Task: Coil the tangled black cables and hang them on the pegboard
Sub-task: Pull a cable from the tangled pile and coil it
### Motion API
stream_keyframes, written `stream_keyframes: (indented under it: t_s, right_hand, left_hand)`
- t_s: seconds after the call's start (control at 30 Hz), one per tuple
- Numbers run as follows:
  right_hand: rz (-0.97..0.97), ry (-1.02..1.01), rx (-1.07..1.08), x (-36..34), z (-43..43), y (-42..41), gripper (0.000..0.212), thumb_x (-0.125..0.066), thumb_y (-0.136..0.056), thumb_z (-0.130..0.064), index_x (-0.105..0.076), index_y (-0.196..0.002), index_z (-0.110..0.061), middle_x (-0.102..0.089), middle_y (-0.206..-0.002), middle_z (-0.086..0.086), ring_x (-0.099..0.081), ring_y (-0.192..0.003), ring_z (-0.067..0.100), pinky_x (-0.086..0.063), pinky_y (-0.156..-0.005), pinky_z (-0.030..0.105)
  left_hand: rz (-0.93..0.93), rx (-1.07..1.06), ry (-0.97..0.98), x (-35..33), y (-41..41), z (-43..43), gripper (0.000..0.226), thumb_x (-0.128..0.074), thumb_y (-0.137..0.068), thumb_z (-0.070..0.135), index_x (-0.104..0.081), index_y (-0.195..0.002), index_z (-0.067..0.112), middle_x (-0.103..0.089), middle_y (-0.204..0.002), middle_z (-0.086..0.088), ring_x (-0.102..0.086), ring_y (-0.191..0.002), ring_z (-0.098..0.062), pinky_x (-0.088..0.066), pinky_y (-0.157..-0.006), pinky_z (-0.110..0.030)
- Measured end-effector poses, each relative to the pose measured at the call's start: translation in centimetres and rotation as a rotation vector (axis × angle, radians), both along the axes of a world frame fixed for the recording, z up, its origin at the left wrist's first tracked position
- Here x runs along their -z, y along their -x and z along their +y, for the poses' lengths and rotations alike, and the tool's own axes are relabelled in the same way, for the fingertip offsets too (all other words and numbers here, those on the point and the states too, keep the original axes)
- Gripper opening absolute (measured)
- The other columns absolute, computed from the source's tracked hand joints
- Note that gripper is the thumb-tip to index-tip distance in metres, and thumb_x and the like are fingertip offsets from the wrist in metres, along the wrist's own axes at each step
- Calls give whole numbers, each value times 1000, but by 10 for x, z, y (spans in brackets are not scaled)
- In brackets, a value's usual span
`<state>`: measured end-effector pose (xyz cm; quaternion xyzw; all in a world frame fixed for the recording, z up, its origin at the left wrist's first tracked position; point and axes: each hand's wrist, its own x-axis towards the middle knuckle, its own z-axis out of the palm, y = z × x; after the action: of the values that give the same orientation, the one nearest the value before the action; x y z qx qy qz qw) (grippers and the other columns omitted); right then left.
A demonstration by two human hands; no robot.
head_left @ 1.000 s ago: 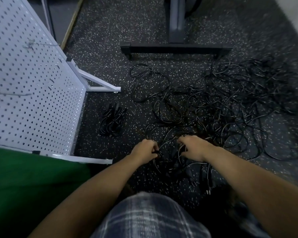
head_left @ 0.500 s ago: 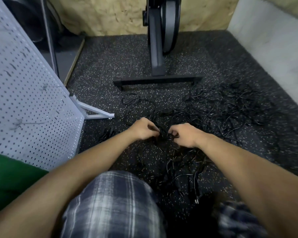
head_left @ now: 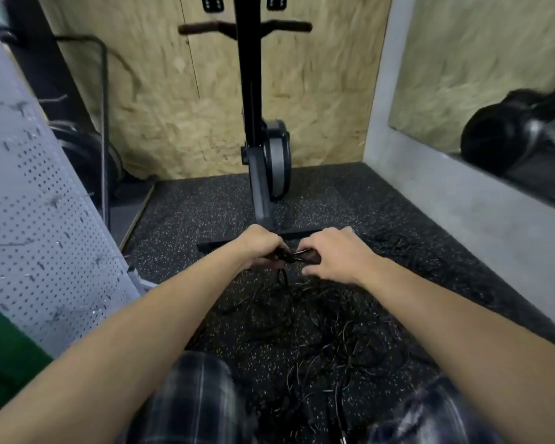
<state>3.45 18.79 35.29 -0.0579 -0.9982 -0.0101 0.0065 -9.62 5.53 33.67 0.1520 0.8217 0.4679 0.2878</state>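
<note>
The left hand point(head_left: 261, 249) grips a bunched length of thin black cable point(head_left: 290, 255), and the right hand point(head_left: 331, 258) pinches its other end with curled fingers. From it a strand hangs to the tangled heap of black cables point(head_left: 318, 341) on the speckled black rubber floor point(head_left: 186, 219), beside the white perforated metal pegboard point(head_left: 29, 238).

The left hand point(head_left: 261, 248) and right hand point(head_left: 330, 257) are left uncovered, and both forearms point(head_left: 161, 318) are bare. The knees are clad in checked cloth point(head_left: 193, 402) — dark blue-grey, crossed by thin pale lines — seen blurred at the lower edge.
</note>
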Motion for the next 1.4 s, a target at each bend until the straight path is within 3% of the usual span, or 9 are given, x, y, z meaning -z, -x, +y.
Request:
stream_keyframes:
  t_s: [0.07,0.2,0.37,0.47,0.53,0.83,1.03,1.17,1.4]
  right_hand:
    - [107,-16,-26,-8,8,-11,37,-63,-100,-45,-62,-137,-38,-70,-122,-8,-60,-117,22,-47,-96,45]
    - [268,438,59,-9,29,-26,23,-60,-104,-30,-72,-123,-32,-70,-94,-14,-64,-86,12,-51,-77,36]
    - [329,690,99,3,39,-21,21,-53,-107,-25,-70,-96,-23,-67,-78,-2,-51,-61,5,-41,-65,30]
    - [282,781,139,17,45,-12,20,-51,-108,-31,-70,-107,-36,-69,-82,0,-58,-68,9,-42,-64,28]
    - [243,834,157,22,51,-6,21,-49,-108,-39,-68,-115,-43,-74,-92,-1,-66,-83,12,-48,-77,30]
    - [310,859,83,61,73,26,38,-63,-102,-41,-62,-139,-33,-63,-122,-18,-57,-119,-1,-45,-105,24]
    - [459,837,87,82,78,37,19,-76,-91,-41,-81,-104,-28,-68,-106,-21,-62,-108,-1,-46,-96,17]
    - [398,907,86,89,73,36,18,-79,-89,-39,-79,-104,-30,-67,-101,-18,-63,-99,0,-45,-85,11]
    - [373,891,147,88,69,25,6,-80,-88,-28,-77,-93,-30,-70,-86,-13,-66,-83,4,-56,-78,26]
  left_hand:
    - [-3,11,-54,-20,-10,0,25,-53,-97,4,-77,-93,-5,-76,-79,-18,-69,-61,-26,-58,-49,-29]
    - [-3,89,-181,-46,-19,-3,42,-34,-88,-8,-75,-92,1,-71,-81,-17,-67,-62,-24,-56,-55,-26]
    - [263,220,-227,-22,-16,-4,22,-60,-103,8,-78,-113,16,-74,-91,-8,-65,-75,-12,-50,-66,-22]
    - [464,216,-277,2,-10,1,16,-65,-102,12,-76,-111,18,-70,-97,9,-63,-85,4,-49,-85,-15]
    - [470,219,-276,15,-2,9,16,-65,-102,14,-74,-114,20,-72,-108,9,-67,-101,-1,-52,-100,-27]
    - [510,83,-284,49,10,26,14,-74,-97,24,-72,-111,24,-77,-96,11,-72,-93,-2,-58,-92,-30]
    - [500,102,-239,60,11,23,14,-79,-92,24,-69,-101,18,-76,-88,9,-74,-82,-8,-60,-81,-31]
    - [512,118,-219,63,10,17,10,-78,-94,23,-73,-102,21,-76,-88,12,-75,-79,-8,-60,-79,-29]
    - [696,213,-184,64,2,21,17,-76,-95,24,-77,-111,18,-76,-97,13,-72,-89,-2,-58,-81,-22]
